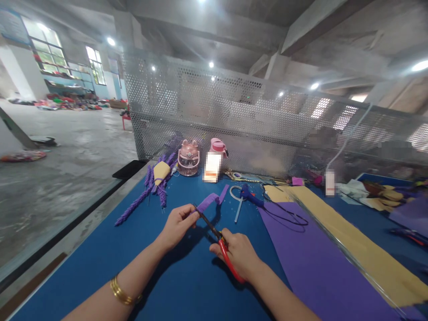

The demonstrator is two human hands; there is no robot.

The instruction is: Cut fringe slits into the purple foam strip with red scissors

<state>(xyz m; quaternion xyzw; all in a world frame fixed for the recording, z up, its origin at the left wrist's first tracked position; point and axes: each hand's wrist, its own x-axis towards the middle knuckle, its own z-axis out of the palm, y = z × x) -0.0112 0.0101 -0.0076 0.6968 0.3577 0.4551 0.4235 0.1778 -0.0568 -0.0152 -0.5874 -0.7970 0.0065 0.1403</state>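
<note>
Between the thumb and fingers of my left hand (180, 224) is one end of a purple strip (209, 203), which curls away to the right above the table. My right hand (239, 254) grips red-handled scissors (230, 263). Their dark blades point up and left, with the tips at the strip beside my left fingertips. Whether the blades are cutting into the strip I cannot tell. Beyond my hands, a blue glue gun (250, 196) lies on the table with a white glue stick (238, 210) and its black cord close by.
Purple sheet material (301, 249) and a yellow sheet (351, 227) cover the right of the blue table (187, 285). Purple flower stems with a yellow wrap (162, 173) lie at the back left. A pink bear-eared container (189, 158) and pink bottle (219, 146) stand before a perforated metal screen (234, 107).
</note>
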